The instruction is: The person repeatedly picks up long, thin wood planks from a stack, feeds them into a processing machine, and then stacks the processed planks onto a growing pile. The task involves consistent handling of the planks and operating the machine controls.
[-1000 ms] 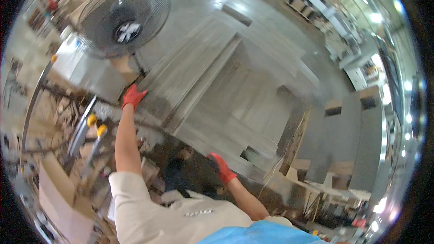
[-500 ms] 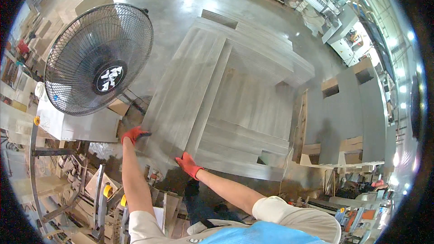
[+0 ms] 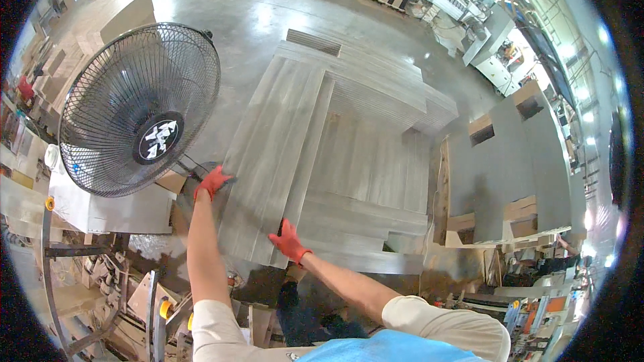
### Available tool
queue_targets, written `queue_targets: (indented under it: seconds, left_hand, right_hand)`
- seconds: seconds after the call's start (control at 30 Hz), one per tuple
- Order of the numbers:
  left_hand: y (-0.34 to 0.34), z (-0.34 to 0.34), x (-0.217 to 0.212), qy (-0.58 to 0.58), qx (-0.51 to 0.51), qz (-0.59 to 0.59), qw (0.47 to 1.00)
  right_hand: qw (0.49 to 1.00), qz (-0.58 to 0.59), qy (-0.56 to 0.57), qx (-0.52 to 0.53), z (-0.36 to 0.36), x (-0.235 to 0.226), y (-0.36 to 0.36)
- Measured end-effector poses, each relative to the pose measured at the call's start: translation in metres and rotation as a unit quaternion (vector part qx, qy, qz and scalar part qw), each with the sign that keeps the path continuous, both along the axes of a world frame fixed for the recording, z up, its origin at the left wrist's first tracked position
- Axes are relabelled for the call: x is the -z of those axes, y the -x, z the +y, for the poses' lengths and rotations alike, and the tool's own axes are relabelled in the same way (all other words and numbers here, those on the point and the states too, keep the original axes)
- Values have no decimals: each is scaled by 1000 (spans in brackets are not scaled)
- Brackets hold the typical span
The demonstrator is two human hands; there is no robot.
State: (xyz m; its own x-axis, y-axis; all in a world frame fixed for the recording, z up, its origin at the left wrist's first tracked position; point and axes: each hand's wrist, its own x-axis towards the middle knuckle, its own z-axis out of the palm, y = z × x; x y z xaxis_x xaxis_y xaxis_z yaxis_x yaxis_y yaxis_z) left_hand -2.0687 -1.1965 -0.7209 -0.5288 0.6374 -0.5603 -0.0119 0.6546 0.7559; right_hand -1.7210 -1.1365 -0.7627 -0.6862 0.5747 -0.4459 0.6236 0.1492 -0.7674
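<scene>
A long grey wood-grain panel (image 3: 272, 147) lies on a stack, running away from me. Its near end is between my two hands, which wear red gloves with dark fingertips. At the panel's left edge my left hand (image 3: 213, 182) is closed, its dark fingertips reaching onto the top face. Closer to me, my right hand (image 3: 290, 241) grips the right edge near the corner, thumb over the top and the other fingers partly hidden. To the right, more wood-grain panels (image 3: 369, 161) lie at a lower level, touching the stack.
A large black floor fan (image 3: 141, 110) stands on the left beside a white box (image 3: 111, 201). On the right sits a stack of grey boards (image 3: 510, 161) with cardboard pieces. A metal cart frame (image 3: 50, 248) is at lower left. Machinery (image 3: 500, 60) stands far right.
Both hands now sit farther along the panel's sides, and more of its near end shows in front of me. The view has shifted slightly.
</scene>
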Motion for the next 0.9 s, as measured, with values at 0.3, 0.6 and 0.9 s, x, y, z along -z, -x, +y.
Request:
queue_targets:
  seconds: [0.3, 0.6, 0.9]
  left_hand:
    - [73, 58, 86, -71, 92, 32, 993]
    - [55, 62, 56, -3, 34, 2, 999]
    - [4, 77, 58, 85, -62, 311, 944]
  right_hand:
    - [992, 30, -82, -89, 103, 14, 50]
    - [992, -16, -4, -124, 113, -20, 47]
    - [975, 90, -166, -116, 73, 3, -70]
